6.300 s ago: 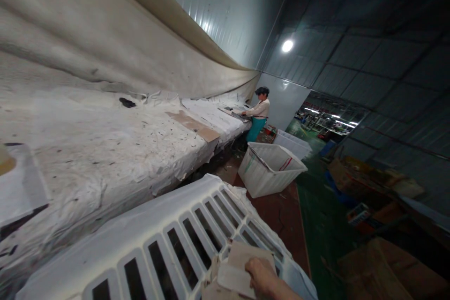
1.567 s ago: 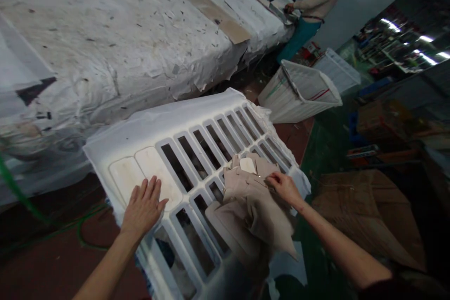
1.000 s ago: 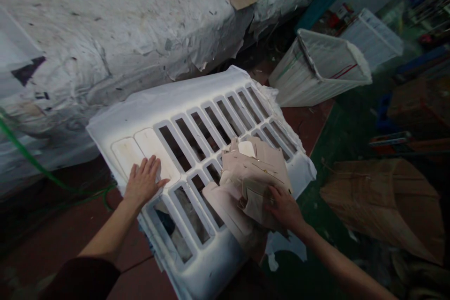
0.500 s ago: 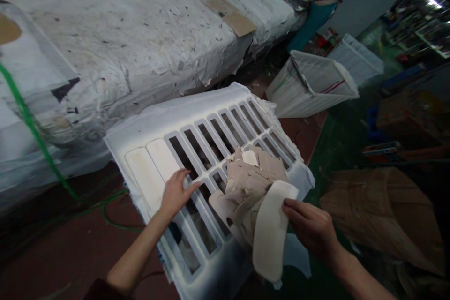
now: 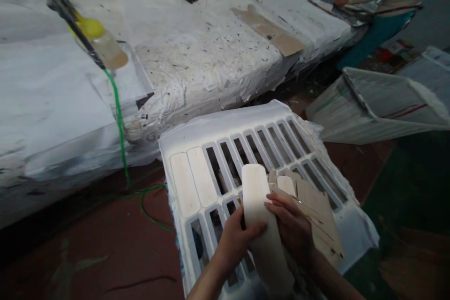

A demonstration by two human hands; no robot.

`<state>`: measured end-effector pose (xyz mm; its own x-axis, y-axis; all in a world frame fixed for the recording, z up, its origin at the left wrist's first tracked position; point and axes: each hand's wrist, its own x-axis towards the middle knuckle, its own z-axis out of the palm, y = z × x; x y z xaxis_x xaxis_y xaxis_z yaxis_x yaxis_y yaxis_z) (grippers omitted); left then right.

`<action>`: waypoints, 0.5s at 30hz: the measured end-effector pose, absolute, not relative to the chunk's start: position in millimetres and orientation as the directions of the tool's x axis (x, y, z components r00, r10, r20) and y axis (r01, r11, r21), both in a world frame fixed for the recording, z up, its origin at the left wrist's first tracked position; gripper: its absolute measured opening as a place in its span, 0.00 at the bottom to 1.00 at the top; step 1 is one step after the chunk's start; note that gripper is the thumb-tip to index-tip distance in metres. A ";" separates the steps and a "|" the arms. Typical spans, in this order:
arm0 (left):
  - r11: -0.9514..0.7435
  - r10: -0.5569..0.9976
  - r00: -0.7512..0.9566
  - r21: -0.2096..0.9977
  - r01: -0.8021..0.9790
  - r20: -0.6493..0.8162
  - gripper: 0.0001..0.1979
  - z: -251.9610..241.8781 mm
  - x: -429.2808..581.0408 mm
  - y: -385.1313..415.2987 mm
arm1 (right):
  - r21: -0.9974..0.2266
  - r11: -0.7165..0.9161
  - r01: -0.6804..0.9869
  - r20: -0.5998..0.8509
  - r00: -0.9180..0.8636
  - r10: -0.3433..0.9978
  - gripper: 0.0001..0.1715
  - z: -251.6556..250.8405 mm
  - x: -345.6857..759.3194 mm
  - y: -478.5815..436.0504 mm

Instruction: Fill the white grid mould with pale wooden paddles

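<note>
A long white panel with rounded corners (image 5: 258,197) is held upright in front of me. My left hand (image 5: 239,232) grips its left edge with the thumb across its face. The fingers of my right hand (image 5: 293,225) are closed on its right edge. Behind my right hand lies a beige pile of flat pieces (image 5: 312,206), with a small white rounded piece (image 5: 286,184) on it. Under these sits a white slotted rack (image 5: 228,121). Two similar white panels (image 5: 185,187) lie side by side over slots at its far left.
A long white-covered workbench (image 5: 211,56) runs along the back, bearing a spray gun with a yellow-lidded bottle (image 5: 101,42) and a brown cardboard strip (image 5: 270,30). A green hose (image 5: 121,136) hangs to the floor. A white bin (image 5: 372,108) and another person (image 5: 393,0) are at right.
My left hand has moved from the rack to the white panel, which my right hand has brought left and upright. The view has swung left, showing the spray gun.
</note>
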<state>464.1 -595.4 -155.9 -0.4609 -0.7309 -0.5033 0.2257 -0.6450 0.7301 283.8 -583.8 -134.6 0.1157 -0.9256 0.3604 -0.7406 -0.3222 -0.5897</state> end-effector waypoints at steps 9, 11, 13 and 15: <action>-0.450 -0.876 -0.229 0.890 0.075 -0.424 0.13 -164.9 450.9 -615.4 | -0.795 0.606 0.026 -0.605 0.031 -0.796 0.20 -141.2 279.7 -604.1; -0.404 -0.898 -0.213 0.914 0.051 -0.385 0.10 -162.8 455.2 -620.8 | -0.800 0.598 0.047 -0.597 0.035 -0.801 0.18 -147.5 282.3 -611.3; -0.294 -0.939 -0.199 0.954 0.051 -0.279 0.13 -166.9 461.4 -622.9 | -0.778 0.617 0.118 -0.619 0.029 -0.785 0.20 -153.9 287.8 -622.2; -0.121 -0.979 -0.165 0.993 -0.010 -0.121 0.20 -181.4 466.8 -622.1 | -0.764 0.607 0.220 -0.622 0.004 -0.783 0.25 -159.4 295.2 -634.4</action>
